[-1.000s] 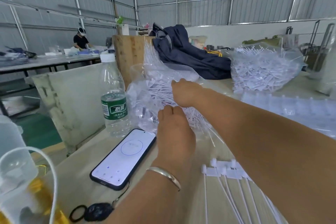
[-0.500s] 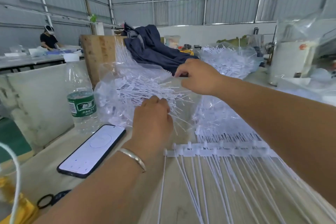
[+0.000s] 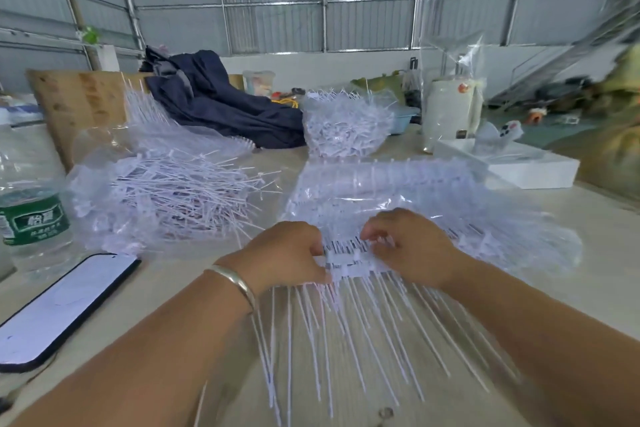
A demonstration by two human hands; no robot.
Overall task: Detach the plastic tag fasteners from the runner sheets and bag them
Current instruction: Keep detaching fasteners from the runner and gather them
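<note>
A runner sheet [image 3: 349, 258] of white plastic tag fasteners lies on the table before me, its thin tails fanning toward me. My left hand [image 3: 284, 253] grips the sheet's left end with curled fingers. My right hand [image 3: 412, 246] pinches the fastener heads at the sheet's right end. More sheets in clear wrap [image 3: 398, 191] are stacked just behind. To the left, a clear bag [image 3: 166, 191] holds a heap of loose detached fasteners.
A phone [image 3: 65, 305] and a water bottle [image 3: 31, 215] sit at the left. A second bag of fasteners [image 3: 346, 125], a dark jacket [image 3: 221, 100], a wooden board [image 3: 79, 104], a white box [image 3: 512, 166] and a white canister [image 3: 450, 111] stand further back.
Both hands have left the bag of loose fasteners and come down to the runner sheet in front of me. My view has swung right.
</note>
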